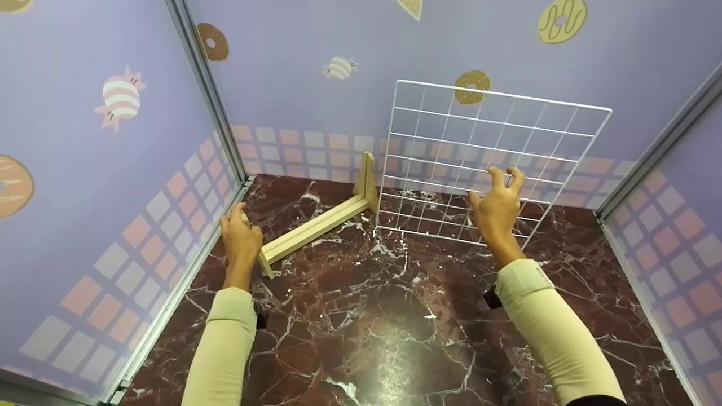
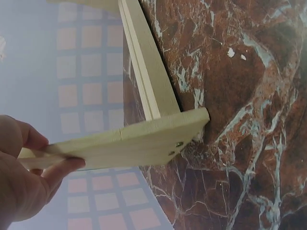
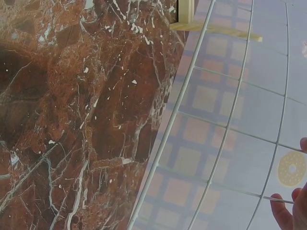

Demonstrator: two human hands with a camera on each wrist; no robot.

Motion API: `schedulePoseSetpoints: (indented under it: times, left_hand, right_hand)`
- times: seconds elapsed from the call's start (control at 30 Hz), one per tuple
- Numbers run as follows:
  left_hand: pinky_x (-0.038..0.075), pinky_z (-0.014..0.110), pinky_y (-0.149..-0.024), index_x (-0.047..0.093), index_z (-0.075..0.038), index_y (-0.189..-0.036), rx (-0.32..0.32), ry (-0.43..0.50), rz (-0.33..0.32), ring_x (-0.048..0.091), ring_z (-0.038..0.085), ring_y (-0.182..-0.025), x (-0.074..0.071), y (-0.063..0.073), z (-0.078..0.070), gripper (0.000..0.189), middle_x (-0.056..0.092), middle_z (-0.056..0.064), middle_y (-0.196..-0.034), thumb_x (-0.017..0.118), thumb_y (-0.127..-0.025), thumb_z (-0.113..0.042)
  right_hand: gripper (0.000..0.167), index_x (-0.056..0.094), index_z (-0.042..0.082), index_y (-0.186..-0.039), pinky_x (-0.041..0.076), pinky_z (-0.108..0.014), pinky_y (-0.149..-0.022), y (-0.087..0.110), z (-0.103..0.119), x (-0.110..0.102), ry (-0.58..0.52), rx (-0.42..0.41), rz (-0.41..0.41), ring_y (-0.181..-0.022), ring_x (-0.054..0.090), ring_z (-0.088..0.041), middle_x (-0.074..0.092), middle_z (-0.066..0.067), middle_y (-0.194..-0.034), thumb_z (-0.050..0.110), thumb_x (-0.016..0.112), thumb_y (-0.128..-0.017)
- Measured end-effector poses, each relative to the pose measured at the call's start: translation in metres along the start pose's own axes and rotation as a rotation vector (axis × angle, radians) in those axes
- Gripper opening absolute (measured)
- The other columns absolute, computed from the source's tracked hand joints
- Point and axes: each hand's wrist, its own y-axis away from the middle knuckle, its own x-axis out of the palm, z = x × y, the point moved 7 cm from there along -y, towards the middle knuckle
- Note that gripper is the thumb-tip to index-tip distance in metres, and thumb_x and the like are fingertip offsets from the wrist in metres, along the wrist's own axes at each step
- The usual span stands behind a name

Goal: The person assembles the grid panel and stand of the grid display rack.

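Note:
My left hand (image 1: 241,237) grips the near upright end piece of a pale wooden stand (image 1: 316,226). In the left wrist view, thumb and fingers pinch the upper part of that end piece (image 2: 129,141), which has small holes near its base. A grooved bar runs from it to the far end piece (image 1: 366,183). My right hand (image 1: 499,211) holds a white wire grid panel (image 1: 502,95) by its inner wires. The panel stands tilted beside the stand's far end, its lower corner close to it. Only some right fingertips (image 3: 280,211) show in the right wrist view.
Dark red marbled tabletop (image 1: 338,316) lies beneath, with scattered white flecks. Lilac walls (image 1: 293,67) printed with sweets and squares enclose it at the back and both sides. Metal rails (image 1: 206,84) run along the corners.

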Motion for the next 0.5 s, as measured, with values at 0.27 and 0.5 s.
schedulePoseSetpoints:
  times: [0.27, 0.5]
  left_hand:
    - [0.046, 0.058, -0.104, 0.054, -0.015, -0.144, 0.059, -0.026, 0.052, 0.053, 0.047, -0.123, 0.014, -0.006, -0.007, 0.067, 0.053, 0.028, -0.133, 0.057, -0.08, 0.006]
    - [0.045, 0.058, -0.105, 0.055, -0.013, -0.144, 0.108, 0.034, 0.095, 0.052, 0.046, -0.124, 0.028, -0.008, -0.016, 0.068, 0.053, 0.03, -0.133, 0.059, -0.08, 0.008]
  right_hand:
    - [0.054, 0.059, 0.015, -0.129, 0.055, -0.058, -0.069, 0.001, -0.001, 0.001, 0.005, -0.007, 0.004, -0.079, 0.061, -0.046, 0.041, -0.015, -0.145, 0.015, 0.082, -0.08]
    - [0.053, 0.059, 0.014, -0.129, 0.056, -0.056, -0.068, -0.001, -0.001, 0.0, 0.004, -0.001, 0.008, -0.076, 0.06, -0.043, 0.041, -0.015, -0.146, 0.014, 0.081, -0.081]
